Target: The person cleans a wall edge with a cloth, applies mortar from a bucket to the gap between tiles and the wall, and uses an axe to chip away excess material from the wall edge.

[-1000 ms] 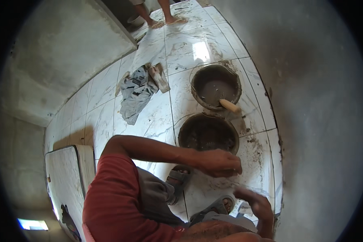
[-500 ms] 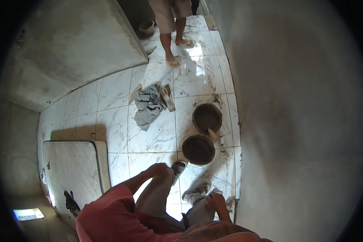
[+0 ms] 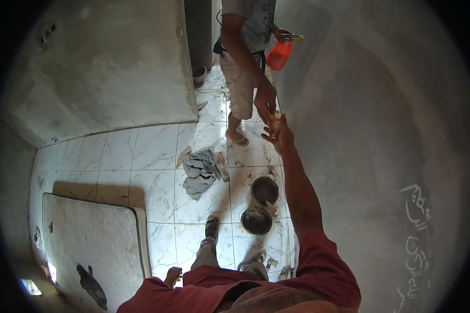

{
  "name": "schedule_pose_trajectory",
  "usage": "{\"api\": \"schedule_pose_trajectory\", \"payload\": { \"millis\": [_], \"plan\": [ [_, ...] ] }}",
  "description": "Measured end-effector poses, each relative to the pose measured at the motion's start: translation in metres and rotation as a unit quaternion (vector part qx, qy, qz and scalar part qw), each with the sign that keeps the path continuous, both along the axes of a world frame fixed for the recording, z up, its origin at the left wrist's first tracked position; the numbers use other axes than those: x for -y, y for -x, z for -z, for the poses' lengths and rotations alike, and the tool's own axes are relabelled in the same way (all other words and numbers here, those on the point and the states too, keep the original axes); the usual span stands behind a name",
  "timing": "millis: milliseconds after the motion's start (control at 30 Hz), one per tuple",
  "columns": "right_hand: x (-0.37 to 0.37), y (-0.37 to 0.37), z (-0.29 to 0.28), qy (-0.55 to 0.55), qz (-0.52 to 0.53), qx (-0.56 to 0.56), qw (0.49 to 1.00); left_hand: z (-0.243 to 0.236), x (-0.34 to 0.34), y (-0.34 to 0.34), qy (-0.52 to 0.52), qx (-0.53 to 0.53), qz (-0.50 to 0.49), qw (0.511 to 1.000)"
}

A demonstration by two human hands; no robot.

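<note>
My right arm stretches forward along the wall. My right hand (image 3: pixel 282 140), fingers apart, meets a co-worker's lowered hand (image 3: pixel 266 99). Between the two hands is a small pale thing, too blurred to name. In the other hand, the co-worker has a red plastic bag (image 3: pixel 279 56) and some thin, light-coloured items. My left hand (image 3: pixel 173 276) hangs low beside my left thigh; its small, partly hidden fingers do not show clearly whether they are closed.
Two dark buckets, a farther one (image 3: pixel 265 190) and a nearer one (image 3: pixel 256 221), stand ahead of my feet. Grey cloth (image 3: pixel 199 175) lies by wood pieces (image 3: pixel 222 167) on white tiles. A worn mattress (image 3: pixel 94 235) is at left, a plastered wall (image 3: pixel 371 130) at right.
I have risen from a crouch. My right hand has gone from beside my knee up and forward to the co-worker's hand. My left hand has left my knee, and the co-worker's upper body now shows.
</note>
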State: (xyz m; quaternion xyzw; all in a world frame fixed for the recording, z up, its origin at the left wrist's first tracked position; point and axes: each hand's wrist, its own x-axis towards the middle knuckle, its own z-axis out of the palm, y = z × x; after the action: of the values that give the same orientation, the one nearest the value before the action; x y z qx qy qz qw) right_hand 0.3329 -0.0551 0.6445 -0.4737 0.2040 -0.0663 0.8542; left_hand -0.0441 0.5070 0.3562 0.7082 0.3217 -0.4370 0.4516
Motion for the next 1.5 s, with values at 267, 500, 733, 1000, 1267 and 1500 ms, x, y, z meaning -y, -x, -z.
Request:
{"api": "schedule_pose_trajectory", "payload": {
  "millis": [267, 500, 733, 1000, 1267, 1500],
  "plan": [
    [-0.036, 0.035, -0.007, 0.009, 0.192, 0.016, 0.981, -0.005, -0.017, -0.145, 0.021, 0.087, -0.004, 0.996],
    [-0.022, 0.094, 0.012, 0.097, 0.290, 0.034, 0.952, -0.028, 0.036, -0.224, 0.112, 0.180, 0.002, 0.977],
    [-0.065, 0.200, 0.062, -0.021, 0.126, 0.097, 0.987, -0.099, 0.104, -0.207, 0.231, 0.196, 0.057, 0.951],
    [-0.206, 0.368, 0.068, 0.007, 0.165, -0.102, 0.981, -0.204, 0.204, -0.154, 0.422, -0.071, 0.199, 0.882],
    [-0.226, 0.474, 0.074, 0.327, 0.225, -0.191, 0.898, -0.238, 0.270, -0.081, 0.395, -0.159, 0.409, 0.807],
    [-0.249, 0.472, 0.058, 0.165, 0.248, -0.181, 0.937, -0.203, 0.257, -0.089, 0.366, -0.025, 0.486, 0.793]
  ]
}}
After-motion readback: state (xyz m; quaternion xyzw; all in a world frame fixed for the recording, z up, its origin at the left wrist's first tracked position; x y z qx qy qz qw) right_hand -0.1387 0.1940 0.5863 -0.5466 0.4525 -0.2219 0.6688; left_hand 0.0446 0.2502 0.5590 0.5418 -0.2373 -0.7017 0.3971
